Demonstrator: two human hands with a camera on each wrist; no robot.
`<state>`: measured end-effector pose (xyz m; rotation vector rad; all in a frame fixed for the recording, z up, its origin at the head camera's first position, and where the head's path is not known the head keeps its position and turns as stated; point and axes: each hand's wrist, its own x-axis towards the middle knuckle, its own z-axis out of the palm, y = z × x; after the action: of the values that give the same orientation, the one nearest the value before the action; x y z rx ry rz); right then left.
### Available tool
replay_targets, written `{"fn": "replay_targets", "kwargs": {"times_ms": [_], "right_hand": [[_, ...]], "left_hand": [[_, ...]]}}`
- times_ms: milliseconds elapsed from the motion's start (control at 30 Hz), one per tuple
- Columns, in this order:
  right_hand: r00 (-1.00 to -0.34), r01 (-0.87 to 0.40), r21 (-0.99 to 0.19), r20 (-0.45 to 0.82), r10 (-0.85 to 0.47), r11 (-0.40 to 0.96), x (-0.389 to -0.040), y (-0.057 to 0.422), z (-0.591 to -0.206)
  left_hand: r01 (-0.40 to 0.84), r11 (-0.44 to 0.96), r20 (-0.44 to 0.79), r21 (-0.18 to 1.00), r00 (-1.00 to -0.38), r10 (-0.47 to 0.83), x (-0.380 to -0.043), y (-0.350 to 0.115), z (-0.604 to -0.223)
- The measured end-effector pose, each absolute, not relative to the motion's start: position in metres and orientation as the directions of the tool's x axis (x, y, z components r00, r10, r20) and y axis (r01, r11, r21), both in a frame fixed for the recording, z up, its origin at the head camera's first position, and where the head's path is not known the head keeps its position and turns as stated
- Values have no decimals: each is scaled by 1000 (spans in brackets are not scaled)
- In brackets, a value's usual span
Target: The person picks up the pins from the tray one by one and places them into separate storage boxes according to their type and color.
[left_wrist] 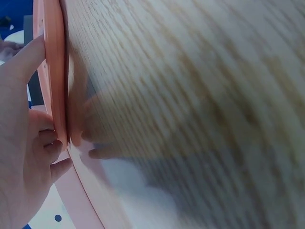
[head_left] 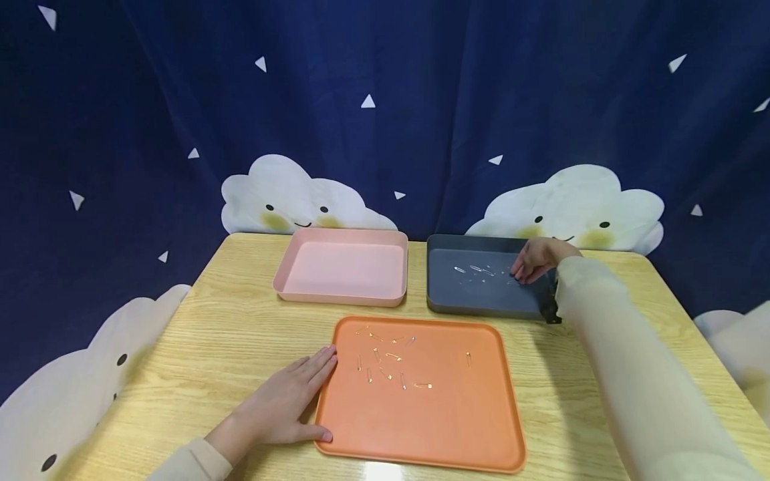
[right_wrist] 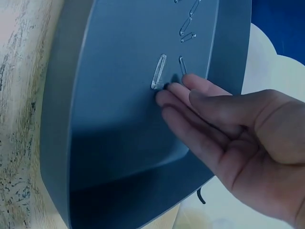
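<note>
- The left hand [head_left: 287, 403], thumb spread from straight fingers, rests on the left rim of the orange tray [head_left: 445, 427], where gold safety pins [head_left: 394, 357] lie mostly far left.
- The right hand [head_left: 537, 258], fingers loosely bent, is inside the dark grey tray [head_left: 481, 311] at far right, beside silver safety pins [head_left: 459, 270]; whether its fingertips touch one is hard to tell.
- A brushing fingertip could scatter these thin pins; uneven rim pressure could slide the orange tray.

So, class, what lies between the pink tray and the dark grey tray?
In the head view, just a narrow strip of bare wooden table lies between the pink tray and dark grey tray.
</note>
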<state>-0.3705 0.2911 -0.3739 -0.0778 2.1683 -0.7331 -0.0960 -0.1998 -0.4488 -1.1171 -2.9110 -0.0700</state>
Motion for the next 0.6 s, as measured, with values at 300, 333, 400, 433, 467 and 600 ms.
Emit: {"fn": "replay_targets", "kwargs": {"times_ms": [300,333,400,433,467,600], "right_hand": [[-763,90,-629,-541,-352,772,-363,276,-368],[-780,70,-653,-507,-366,754,-360,270,-367],[-800,24,-686,-450,-397,727,-351,255,-362],[-808,2,-689,-429,-405,725,-346,247,-360],[-808,-19,-695,-412,-421,718,-341,238,-357],[-800,-111,-685,-368,-474,720,-318,207,-349]], "left_hand": [[667,743,31,52,-745,666,-96,-198,-446],[665,744,29,57,-746,665,-96,-198,-446],[662,747,26,65,-749,662,-96,-198,-447],[661,747,26,66,-750,661,-96,-199,-447],[661,747,22,66,-750,661,-96,-199,-447],[669,741,23,63,-743,669,-96,-198,-448]]}}
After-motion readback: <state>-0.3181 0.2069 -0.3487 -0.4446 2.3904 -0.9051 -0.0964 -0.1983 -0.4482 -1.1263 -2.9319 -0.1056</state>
